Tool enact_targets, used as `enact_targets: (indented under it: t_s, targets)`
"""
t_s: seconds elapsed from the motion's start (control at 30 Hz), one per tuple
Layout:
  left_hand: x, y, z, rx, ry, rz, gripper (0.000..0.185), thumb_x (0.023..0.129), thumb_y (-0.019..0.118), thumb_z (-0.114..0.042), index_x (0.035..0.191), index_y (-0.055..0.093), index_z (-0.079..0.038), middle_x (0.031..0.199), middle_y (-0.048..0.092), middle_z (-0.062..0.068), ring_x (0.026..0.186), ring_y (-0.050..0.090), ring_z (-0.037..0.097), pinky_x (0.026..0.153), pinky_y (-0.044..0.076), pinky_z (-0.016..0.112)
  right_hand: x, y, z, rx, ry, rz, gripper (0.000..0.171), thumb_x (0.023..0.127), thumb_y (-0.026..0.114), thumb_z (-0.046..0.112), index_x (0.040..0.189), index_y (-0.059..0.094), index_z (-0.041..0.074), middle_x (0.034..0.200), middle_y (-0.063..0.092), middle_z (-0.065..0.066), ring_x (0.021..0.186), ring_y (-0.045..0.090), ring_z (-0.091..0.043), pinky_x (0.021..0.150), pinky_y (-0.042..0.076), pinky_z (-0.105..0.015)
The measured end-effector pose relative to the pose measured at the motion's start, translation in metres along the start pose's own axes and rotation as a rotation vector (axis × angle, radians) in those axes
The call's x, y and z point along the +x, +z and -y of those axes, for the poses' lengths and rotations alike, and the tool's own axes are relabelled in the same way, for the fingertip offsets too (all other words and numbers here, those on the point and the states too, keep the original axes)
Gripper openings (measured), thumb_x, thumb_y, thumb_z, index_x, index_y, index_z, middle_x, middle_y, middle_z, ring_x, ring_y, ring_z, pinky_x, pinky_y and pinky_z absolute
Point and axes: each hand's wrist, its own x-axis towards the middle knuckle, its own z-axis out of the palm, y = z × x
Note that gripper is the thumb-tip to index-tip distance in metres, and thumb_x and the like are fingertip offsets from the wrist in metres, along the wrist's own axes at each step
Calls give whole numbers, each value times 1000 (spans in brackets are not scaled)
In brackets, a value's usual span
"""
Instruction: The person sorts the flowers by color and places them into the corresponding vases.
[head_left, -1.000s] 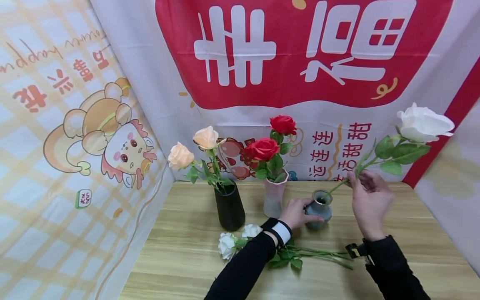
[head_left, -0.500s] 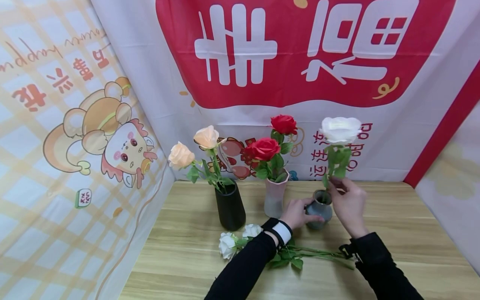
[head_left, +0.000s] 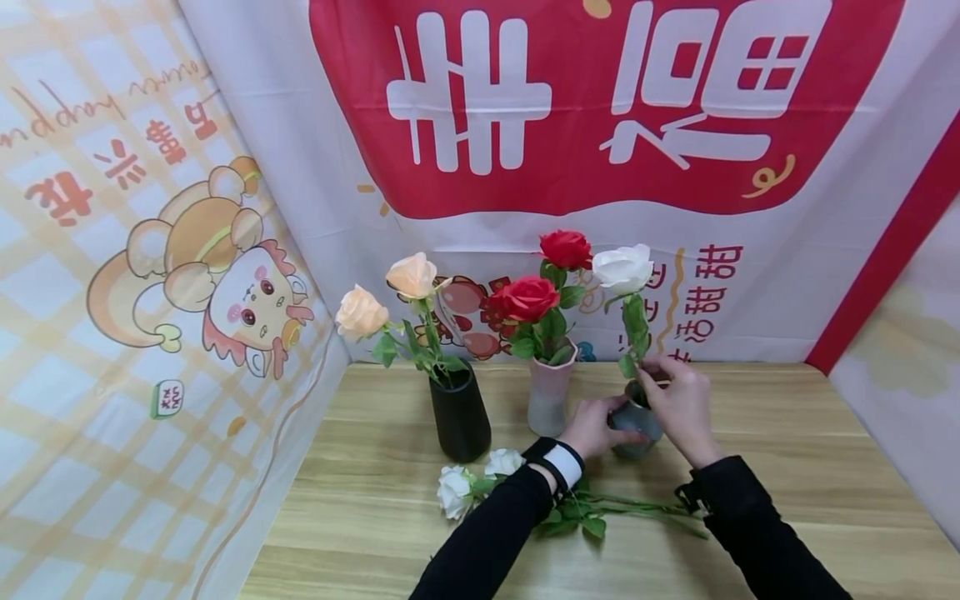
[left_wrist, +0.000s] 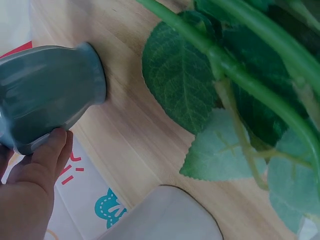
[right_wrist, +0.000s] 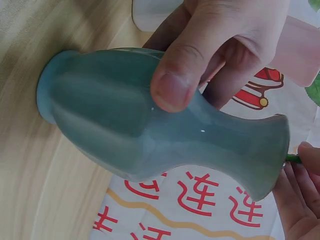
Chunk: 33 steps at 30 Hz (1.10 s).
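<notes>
A small blue-grey vase (right_wrist: 115, 110) stands on the wooden table. My left hand (head_left: 588, 427) grips its body, with the thumb on the near side in the right wrist view. At the vase's mouth, my right hand (head_left: 684, 408) pinches the green stem (right_wrist: 293, 158) of a white rose (head_left: 622, 268). The bloom is upright above the vase, leaning slightly left. In the right wrist view the stem enters the opening; how deep it goes is hidden. More white roses (head_left: 454, 492) lie on the table beneath my left forearm, which covers part of them.
Left of the vase stands a pink and grey vase (head_left: 547, 400) with red roses (head_left: 528, 298). Farther left is a black vase (head_left: 460, 421) holding peach roses (head_left: 362, 312). A printed cloth (head_left: 750, 183) hangs right behind the table (head_left: 360, 517).
My right hand has moved left and slightly down, bringing the white rose from the far right to above the vase mouth. My left hand stays on the vase.
</notes>
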Motion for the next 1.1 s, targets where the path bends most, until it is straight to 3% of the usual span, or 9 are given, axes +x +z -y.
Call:
enact_targets:
  t_s: [0.4, 0.6, 0.73, 0.87, 1.1]
  targets:
    - [-1, -1, 0, -44, -18, -10, 70, 78, 79, -53, 138, 60, -23, 128, 62, -9, 110, 58, 3, 86, 43, 15, 0, 4, -5, 1, 47, 38, 10, 79, 78, -6, 87, 73, -3, 77, 70, -12, 64, 67, -25, 59, 37, -5]
    - [0, -1, 1, -49, 4, -11, 69, 79, 80, -50, 139, 58, -24, 125, 64, -8, 106, 59, 3, 84, 43, 14, -1, 4, -3, -6, 60, 50, 12, 77, 80, -5, 87, 74, -1, 76, 70, -9, 65, 66, -24, 58, 41, -11]
    - [-1, 1, 0, -65, -17, -4, 70, 78, 80, -50, 139, 58, -25, 126, 63, -8, 109, 59, 5, 85, 43, 16, -6, 0, 0, 22, 95, 44, 15, 78, 78, -7, 90, 72, -3, 80, 70, -11, 71, 67, -25, 61, 46, -14]
    - [-1, 2, 0, -80, -36, -8, 71, 76, 81, -51, 139, 58, -28, 126, 63, -8, 109, 59, 6, 84, 43, 15, -14, -6, 5, 78, 100, 0, 17, 80, 73, -10, 96, 70, -5, 87, 68, -14, 78, 65, -28, 68, 49, -13]
    - [1, 2, 2, -80, -23, -14, 73, 75, 81, -53, 140, 57, -29, 127, 63, -6, 110, 59, 7, 87, 43, 17, -33, -17, 12, 77, -7, -103, 13, 80, 71, -12, 93, 71, -7, 89, 67, -16, 80, 62, -28, 71, 47, -11]
